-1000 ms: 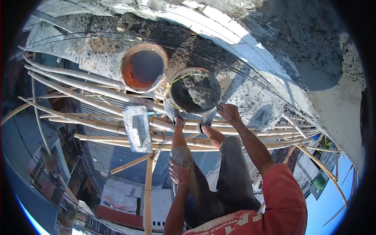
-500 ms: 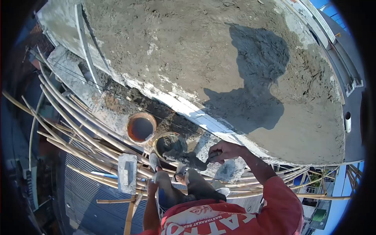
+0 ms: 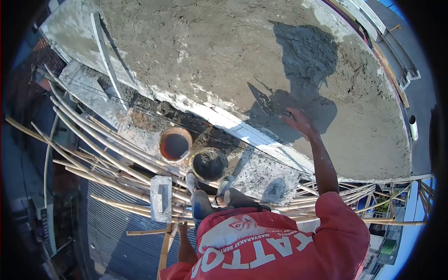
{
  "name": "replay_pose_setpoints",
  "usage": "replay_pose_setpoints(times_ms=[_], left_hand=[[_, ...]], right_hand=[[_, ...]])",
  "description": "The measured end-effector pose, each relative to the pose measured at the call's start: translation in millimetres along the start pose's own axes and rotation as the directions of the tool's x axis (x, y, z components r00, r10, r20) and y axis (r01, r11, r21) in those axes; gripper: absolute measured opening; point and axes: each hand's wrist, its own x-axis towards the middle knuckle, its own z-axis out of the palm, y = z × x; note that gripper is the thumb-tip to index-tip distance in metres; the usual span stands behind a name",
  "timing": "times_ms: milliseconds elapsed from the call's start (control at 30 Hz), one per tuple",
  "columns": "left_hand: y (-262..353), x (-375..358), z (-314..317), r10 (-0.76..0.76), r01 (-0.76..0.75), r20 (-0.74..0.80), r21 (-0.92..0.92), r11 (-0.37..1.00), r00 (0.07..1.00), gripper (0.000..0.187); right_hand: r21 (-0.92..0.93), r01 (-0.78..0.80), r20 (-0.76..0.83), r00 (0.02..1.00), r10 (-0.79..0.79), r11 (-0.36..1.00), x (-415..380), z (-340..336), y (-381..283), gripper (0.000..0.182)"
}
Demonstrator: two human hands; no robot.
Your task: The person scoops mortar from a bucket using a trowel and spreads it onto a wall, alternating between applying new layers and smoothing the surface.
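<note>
Rough grey plaster covers the wall (image 3: pixel 210 60) across the top of the view, with a person's shadow (image 3: pixel 305 60) on it toward 1 o'clock; clock directions refer to the picture, with 12 at its top edge. Below it, a ledge (image 3: pixel 247 179) carries two open pails. The orange pail (image 3: pixel 176 144) contains murky, brownish-grey liquid. The dark pail (image 3: pixel 209 164), at its 4 o'clock and close beside it, contains thick, wet, grey mortar; the depth of either filling cannot be judged.

The trowel (image 3: pixel 262 100) is in front of the plastered wall, at 1 o'clock from the dark pail. Its long axis runs obliquely, the pointed tip toward 11 o'clock and the handle end toward 5 o'clock. The right hand (image 3: pixel 298 120) is closed around the handle; whether the blade touches the plaster cannot be determined.

The float (image 3: pixel 161 198), a pale block with a raised grip, lies at 8 o'clock from the dark pail, over the bamboo poles (image 3: pixel 126 186), its long axis near 12 to 6 o'clock. The left hand (image 3: pixel 183 229) is just beyond its 5 o'clock corner, partly hidden, so its grip cannot be told.
</note>
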Motion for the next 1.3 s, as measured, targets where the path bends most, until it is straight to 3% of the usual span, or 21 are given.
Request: replay_pose_setpoints(times_ms=[67,133,200,233,333,400,433,467,567,667,733,767,933,1000,1067,1100,1133,1200,1233,1267,1300], left_hand=[[5.4,-23.4,0.1,-0.030,0.027,0.066,0.046,0.999,0.997,0.035],[24.6,-37.9,2.5,-0.017,0.008,0.122,0.074,0.997,0.992,0.037],[55.4,-44.7,2.3,0.021,-0.034,0.162,0.078,0.996,0.987,0.038],[69.7,-46.3,1.2,0.046,-0.060,0.174,0.074,0.996,0.984,0.039],[108.5,-49.0,-5.1,0.100,-0.109,0.173,0.048,0.993,0.980,0.041],[126.0,-42.6,-7.3,0.176,-0.171,0.043,-0.112,0.979,0.983,0.047],[132.1,-37.2,-12.9,0.210,-0.208,0.096,-0.035,0.978,0.973,0.049],[135.9,-35.6,-14.1,0.161,-0.144,0.091,-0.165,0.976,0.983,0.050],[141.7,-24.6,-20.7,0.146,-0.130,0.116,-0.130,0.983,0.982,0.051],[126.2,-19.2,-22.2,0.161,-0.152,0.107,-0.082,0.985,0.981,0.050],[112.4,-11.1,-17.8,0.094,-0.090,0.113,-0.044,0.995,0.989,0.048],[107.6,-11.6,-15.2,0.108,-0.104,0.103,-0.041,0.994,0.989,0.046],[89.4,-21.9,-8.4,0.133,-0.134,0.085,0.001,0.991,0.987,0.043],[79.7,-25.8,-6.6,0.125,-0.126,0.088,0.004,0.992,0.988,0.042],[74.9,-30.0,-5.0,0.122,-0.122,0.092,0.000,0.992,0.988,0.041],[72.9,-30.9,-4.7,0.125,-0.126,0.098,0.000,0.992,0.987,0.040],[72.2,-32.6,-4.1,0.132,-0.132,0.099,-0.010,0.991,0.986,0.040],[71.3,-29.8,-6.2,0.181,-0.178,0.095,-0.042,0.983,0.979,0.039],[71.0,-24.1,-7.7,0.223,-0.215,0.096,-0.079,0.973,0.970,0.039],[84.2,-37.0,-12.3,0.103,-0.100,0.122,-0.033,0.994,0.987,0.037],[75.9,-46.8,-16.5,0.240,-0.203,0.126,-0.252,0.946,0.963,0.032]], right_hand=[[-0.244,0.165,-0.121,0.973,-0.199,0.956,34.1,59.2,32.4,0.045],[-0.166,0.066,-0.005,0.998,-0.067,0.984,63.8,84.8,21.7,0.049],[-0.218,0.045,-0.052,0.997,-0.058,0.975,85.0,96.5,13.0,0.048],[-0.282,0.027,-0.083,0.995,-0.053,0.959,91.8,95.4,7.3,0.046],[-0.186,0.017,-0.239,0.969,-0.062,0.982,92.7,66.2,-4.4,0.042],[-0.206,0.001,-0.210,0.977,-0.045,0.979,81.7,31.4,-14.3,0.045],[-0.220,-0.015,-0.171,0.985,-0.023,0.975,73.3,15.3,-20.3,0.048],[-0.224,-0.014,-0.183,0.983,-0.028,0.974,64.2,0.1,-27.3,0.048],[-0.277,-0.059,-0.165,0.986,0.013,0.959,37.4,-33.2,-48.2,0.048],[-0.277,-0.080,-0.292,0.957,-0.004,0.958,16.8,-40.7,-57.5,0.042],[-0.484,-0.093,-0.385,0.916,-0.116,0.870,3.5,-28.1,-66.1,0.035],[-0.492,-0.088,-0.385,0.914,-0.125,0.866,-8.2,-25.0,-78.9,0.035],[-0.371,0.092,-0.236,0.953,-0.190,0.924,-65.9,-7.4,-122.8,0.032],[-0.451,0.365,-0.186,0.854,-0.486,0.814,-79.0,5.8,-124.9,0.033],[0.115,0.545,0.100,0.826,-0.555,0.831,-71.8,3.8,-137.8,0.031],[0.271,0.563,0.109,0.788,-0.606,0.781,-68.8,10.8,-140.1,0.028],[0.271,0.573,0.104,0.782,-0.615,0.774,-57.8,12.4,-136.9,0.028],[0.578,0.179,0.393,0.794,-0.464,0.796,-13.8,13.0,-125.4,0.026],[0.613,0.152,0.291,0.869,-0.401,0.776,25.1,11.8,-104.9,0.028],[0.425,0.238,-0.034,0.968,-0.248,0.873,48.8,3.0,-87.2,0.029],[0.057,0.460,-0.506,0.778,-0.372,0.886,72.6,5.0,-50.6,0.031]])
